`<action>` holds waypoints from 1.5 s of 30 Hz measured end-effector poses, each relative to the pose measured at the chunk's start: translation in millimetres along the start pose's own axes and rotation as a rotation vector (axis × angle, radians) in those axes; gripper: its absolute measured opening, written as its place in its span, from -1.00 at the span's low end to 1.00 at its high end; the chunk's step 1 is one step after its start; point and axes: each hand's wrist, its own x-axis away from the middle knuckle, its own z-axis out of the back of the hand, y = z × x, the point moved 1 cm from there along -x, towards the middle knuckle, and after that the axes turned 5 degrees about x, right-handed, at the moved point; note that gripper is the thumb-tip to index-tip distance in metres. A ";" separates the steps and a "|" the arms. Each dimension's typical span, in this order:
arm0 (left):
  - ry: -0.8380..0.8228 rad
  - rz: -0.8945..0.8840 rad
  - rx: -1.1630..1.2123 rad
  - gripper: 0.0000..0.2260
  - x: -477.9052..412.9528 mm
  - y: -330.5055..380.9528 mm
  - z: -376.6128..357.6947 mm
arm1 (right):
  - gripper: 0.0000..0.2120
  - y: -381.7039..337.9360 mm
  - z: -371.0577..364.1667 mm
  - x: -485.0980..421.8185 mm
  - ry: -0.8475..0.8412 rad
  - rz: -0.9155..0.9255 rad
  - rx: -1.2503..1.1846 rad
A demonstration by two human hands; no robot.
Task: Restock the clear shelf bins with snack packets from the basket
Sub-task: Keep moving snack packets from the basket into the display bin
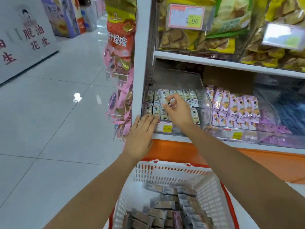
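Clear bin point(203, 98) is open on top, with a free gap between the packet rows point(186, 96) and the shelf board point(214, 61) above. My right hand point(176, 111) sits in that gap, pinching one packet point(162, 96). The left side is blocked by the white upright point(140, 63), with hanging snack strips point(122, 96) beyond it. My left hand point(142, 134) lies flat on the bin's front left corner and covers it. The right end of the bin looks packet-free. The bin's clear wall shuts off the purple packets point(236, 108). Basket point(165, 172) below has an open top between my arms. Aisle floor point(57, 113) to the left is free.
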 end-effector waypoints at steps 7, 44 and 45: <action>0.103 0.011 0.142 -0.26 -2.8 2.6 -16.3 | -0.83 6.0 -28.1 -53.3 -0.006 -0.008 0.143; -0.440 0.159 -0.103 -0.35 131.2 -3.3 -90.4 | -0.83 108.3 -81.0 197.0 -0.336 -0.164 0.100; -0.431 0.171 -0.111 -0.34 133.2 -5.4 -95.9 | -0.79 124.6 -85.0 204.6 -0.375 -0.208 0.161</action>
